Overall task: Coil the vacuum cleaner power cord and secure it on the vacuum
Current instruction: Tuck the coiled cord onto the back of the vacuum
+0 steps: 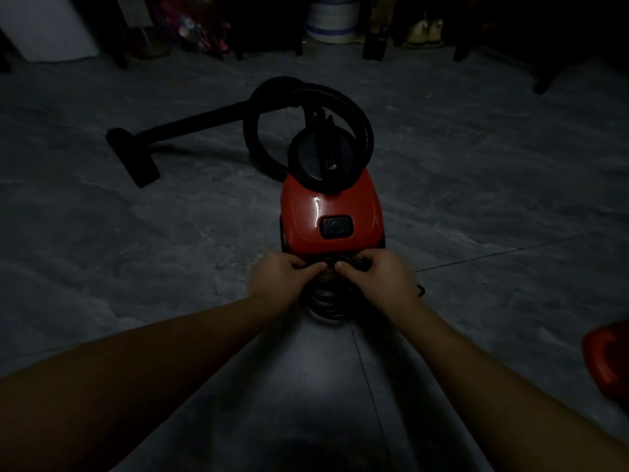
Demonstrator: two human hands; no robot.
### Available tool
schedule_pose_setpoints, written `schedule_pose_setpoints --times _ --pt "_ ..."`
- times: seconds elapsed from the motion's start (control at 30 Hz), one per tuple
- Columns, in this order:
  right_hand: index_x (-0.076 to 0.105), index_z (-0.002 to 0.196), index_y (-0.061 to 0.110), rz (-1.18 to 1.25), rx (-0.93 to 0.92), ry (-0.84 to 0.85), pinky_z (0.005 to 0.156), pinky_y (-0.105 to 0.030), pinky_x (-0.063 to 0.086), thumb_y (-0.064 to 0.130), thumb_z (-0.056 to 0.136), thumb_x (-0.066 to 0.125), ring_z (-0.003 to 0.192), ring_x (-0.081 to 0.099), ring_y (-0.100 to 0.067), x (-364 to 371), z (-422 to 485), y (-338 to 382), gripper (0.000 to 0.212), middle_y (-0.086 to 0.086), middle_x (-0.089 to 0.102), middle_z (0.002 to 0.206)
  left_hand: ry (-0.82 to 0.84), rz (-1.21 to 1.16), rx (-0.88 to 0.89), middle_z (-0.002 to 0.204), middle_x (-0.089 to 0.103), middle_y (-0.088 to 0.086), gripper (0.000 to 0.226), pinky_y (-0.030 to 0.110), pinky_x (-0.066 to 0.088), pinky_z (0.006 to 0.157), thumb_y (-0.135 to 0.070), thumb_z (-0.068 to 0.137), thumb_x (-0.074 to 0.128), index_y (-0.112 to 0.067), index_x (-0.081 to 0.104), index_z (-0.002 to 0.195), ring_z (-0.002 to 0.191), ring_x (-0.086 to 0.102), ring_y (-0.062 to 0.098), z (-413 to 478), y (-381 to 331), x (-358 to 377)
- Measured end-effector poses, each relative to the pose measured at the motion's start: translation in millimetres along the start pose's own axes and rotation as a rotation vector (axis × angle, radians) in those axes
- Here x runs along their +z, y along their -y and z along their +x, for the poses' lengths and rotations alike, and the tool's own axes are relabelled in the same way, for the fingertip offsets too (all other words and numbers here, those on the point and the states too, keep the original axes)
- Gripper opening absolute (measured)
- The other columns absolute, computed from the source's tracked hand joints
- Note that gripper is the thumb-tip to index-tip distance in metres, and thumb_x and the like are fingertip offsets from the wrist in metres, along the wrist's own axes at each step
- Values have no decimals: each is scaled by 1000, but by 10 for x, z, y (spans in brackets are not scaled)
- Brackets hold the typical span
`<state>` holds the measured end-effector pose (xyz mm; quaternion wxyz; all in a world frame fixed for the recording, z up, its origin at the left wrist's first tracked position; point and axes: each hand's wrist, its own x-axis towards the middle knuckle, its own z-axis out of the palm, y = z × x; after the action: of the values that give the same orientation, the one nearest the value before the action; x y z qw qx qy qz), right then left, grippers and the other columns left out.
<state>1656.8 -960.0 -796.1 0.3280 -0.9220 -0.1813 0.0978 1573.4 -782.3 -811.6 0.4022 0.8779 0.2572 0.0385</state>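
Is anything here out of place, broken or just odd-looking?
Nothing looks broken or spilled. The left hand and right hand grip the coiled cord by the red vacuum. Its wand and floor nozzle lie sprawled off to the left, and a stray bit of cord pokes out past the right hand. The room is very dim.

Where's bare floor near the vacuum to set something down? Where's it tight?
Free: floor right of the vacuum, out to the red object at the edge; floor left of it, nearer than the floor nozzle. Crowded: hose loop behind the vacuum; left hand and right hand gripping the coiled cord at its near end; furniture legs along the far side.
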Motion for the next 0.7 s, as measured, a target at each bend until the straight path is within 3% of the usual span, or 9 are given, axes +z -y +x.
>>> schedule_pose_setpoints --times 0.13,0.3,0.43,0.6,0.7 --pt "69 76 26 -53 -24 -1 57 -30 55 66 80 62 58 63 -3 36 33 0 40 10 68 64 -12 -82 -12 60 71 -2 40 47 58 62 -59 76 72 -20 76 68 57 69 16 25 69 23" --pt "65 72 25 -83 -27 -28 54 -28 51 64 82 60 57 62 -6 51 62 9 40 8 65 62 34 -146 12 66 73 -5 56 46 59 66 -74 69 57 -22 78 76 62 70 11 22 112 1" --pt "66 76 25 -96 -37 21 57 -32 55 61 84 59 60 63 -8 42 96 3 38 7 66 64 18 -118 -12 61 71 -2 59 48 58 65 -77 66 56 -21 76 69 59 69 14 40 74 -16" --pt "69 81 25 3 -10 -52 60 -24 52 55 82 68 64 63 -2 4 33 -5 30 11 67 70 32 -108 -67 61 71 -2 44 45 60 67 -63 76 71 -21 75 65 59 70 16 87 29 -12" --pt "71 78 21 19 17 -115 59 -26 53 57 82 67 61 62 -3 73 -29 -9 36 12 66 67 39 -69 -113 61 72 -3 43 37 61 67 -63 76 71 -21 76 66 59 69 12 100 -11 -20"
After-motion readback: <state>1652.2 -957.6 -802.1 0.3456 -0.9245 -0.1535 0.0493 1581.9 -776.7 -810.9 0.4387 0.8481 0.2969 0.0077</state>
